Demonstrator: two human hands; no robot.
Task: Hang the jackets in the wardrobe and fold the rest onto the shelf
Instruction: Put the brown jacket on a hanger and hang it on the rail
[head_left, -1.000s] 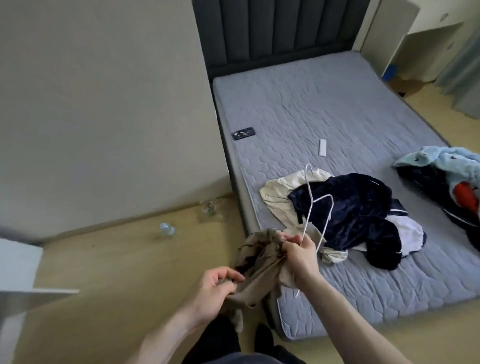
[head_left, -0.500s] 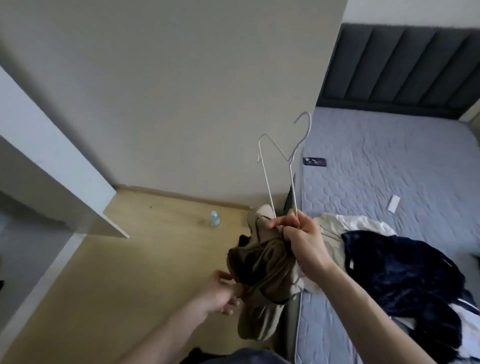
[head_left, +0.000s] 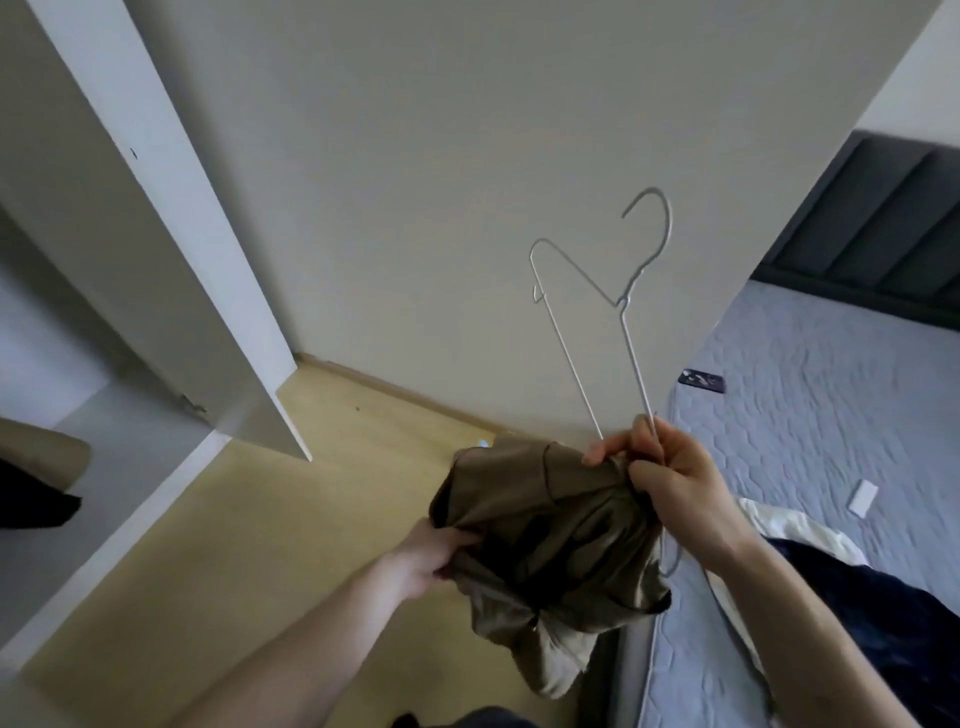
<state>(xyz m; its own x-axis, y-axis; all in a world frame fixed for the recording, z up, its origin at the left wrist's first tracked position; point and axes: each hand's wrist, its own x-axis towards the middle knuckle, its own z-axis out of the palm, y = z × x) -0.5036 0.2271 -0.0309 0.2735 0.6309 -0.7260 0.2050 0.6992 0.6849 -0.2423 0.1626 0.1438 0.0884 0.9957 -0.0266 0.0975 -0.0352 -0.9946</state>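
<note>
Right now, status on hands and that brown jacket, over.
Right hand grips white wire hanger and crumpled brown jacket. Left hand holds jacket's lower edge. Jacket not yet on hanger. Open white wardrobe to the left, path unobstructed.

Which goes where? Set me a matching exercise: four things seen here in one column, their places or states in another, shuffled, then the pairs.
Things:
1. white wire hanger
2. crumpled olive-brown jacket
3. dark rectangular phone
4. navy velvety garment

Places or states:
A. lying flat on the grey quilted mattress, far from the hands
B. heaped at the mattress's near edge
C. hook up, in the right hand
D. bunched between both hands

Pairs: 1-C, 2-D, 3-A, 4-B
</note>
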